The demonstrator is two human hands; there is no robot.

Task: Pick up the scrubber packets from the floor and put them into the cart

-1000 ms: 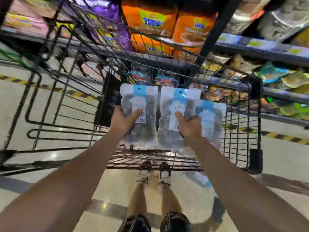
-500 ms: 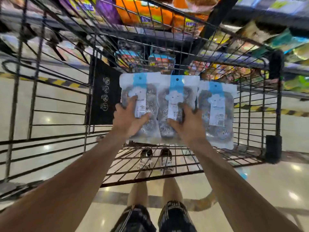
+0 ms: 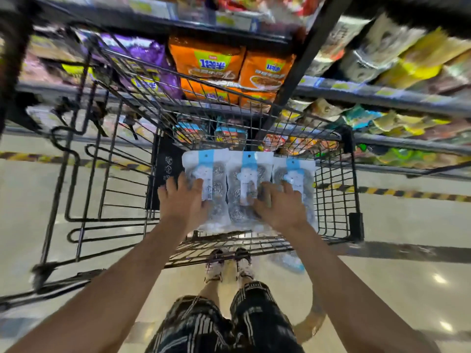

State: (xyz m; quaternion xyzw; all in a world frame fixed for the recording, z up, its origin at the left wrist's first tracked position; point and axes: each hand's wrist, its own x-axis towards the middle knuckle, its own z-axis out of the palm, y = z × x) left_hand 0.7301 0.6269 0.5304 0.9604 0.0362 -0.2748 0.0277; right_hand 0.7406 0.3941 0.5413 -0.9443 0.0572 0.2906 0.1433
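Three clear scrubber packets with blue-and-white header cards lie side by side in the black wire cart [image 3: 334,200]: the left packet [image 3: 215,171], the middle packet [image 3: 246,171] and the right packet [image 3: 297,171]. My left hand [image 3: 181,202] rests flat on the left packet with its fingers spread. My right hand [image 3: 283,207] lies with spread fingers across the lower parts of the middle and right packets. Neither hand wraps around a packet. Another blue-and-white packet [image 3: 290,261] lies blurred on the floor beneath the cart's near right corner.
Store shelves [image 3: 382,98] with orange, purple and other snack bags stand right behind the cart. Yellow-black tape [image 3: 407,193] runs along the glossy floor. The cart's folded child seat frame [image 3: 84,174] is on the left. My legs and shoes [image 3: 229,266] stand under the cart's near edge.
Both hands carried the three packets down into the cart basket. The grip has given way to flat, spread fingers on top of the packets, which now lie in a row.
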